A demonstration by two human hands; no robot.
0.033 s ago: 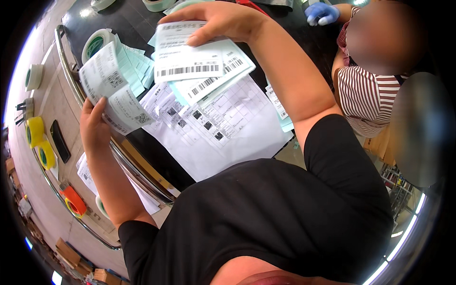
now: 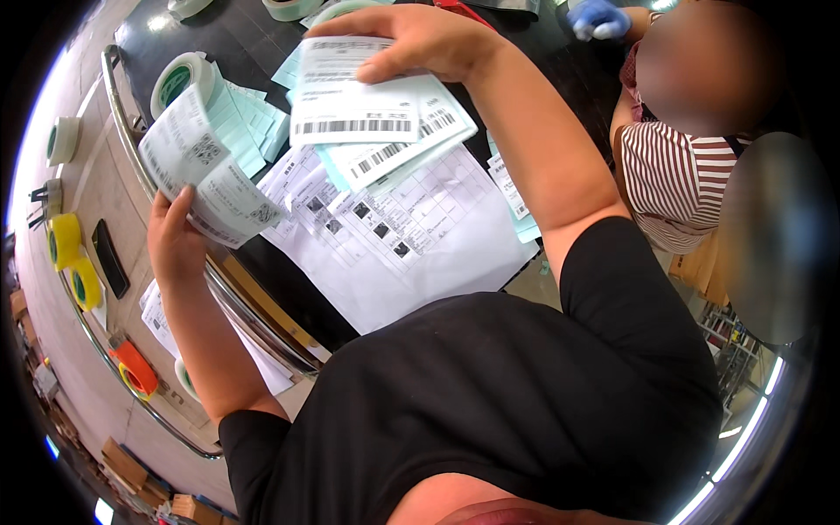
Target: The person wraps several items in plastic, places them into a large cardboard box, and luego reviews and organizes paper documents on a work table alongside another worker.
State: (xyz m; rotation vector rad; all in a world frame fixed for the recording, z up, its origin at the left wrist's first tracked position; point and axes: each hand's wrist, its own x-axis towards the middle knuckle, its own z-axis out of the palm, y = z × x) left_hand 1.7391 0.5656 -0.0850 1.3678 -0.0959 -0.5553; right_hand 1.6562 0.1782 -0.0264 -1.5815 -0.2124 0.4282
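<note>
My left hand (image 2: 177,243) pinches a strip of white barcode labels (image 2: 182,127) by its lower edge, thumb on top. The strip curves upward above the table's left edge. My right hand (image 2: 429,42) has its thumb pressed on a white barcode label (image 2: 350,103), its other fingers reaching along the far edge. Under that label lie further labels with pale green backing (image 2: 391,159); whether my right hand grips these too, I cannot tell. Beneath them a large white printed sheet (image 2: 376,284) with small dark picture blocks lies on the black table (image 2: 254,26).
Pale green backing slips (image 2: 249,131) and a tape roll (image 2: 179,80) lie beyond my left hand. Yellow tape rolls (image 2: 64,241), a black phone (image 2: 109,258) and an orange tape dispenser (image 2: 134,366) sit on the left cart. A co-worker's blue-gloved hand (image 2: 598,19) is at far right.
My right hand and its label have shifted slightly right. The strip in my left hand has moved a little left. The co-worker's gloved hand has moved slightly.
</note>
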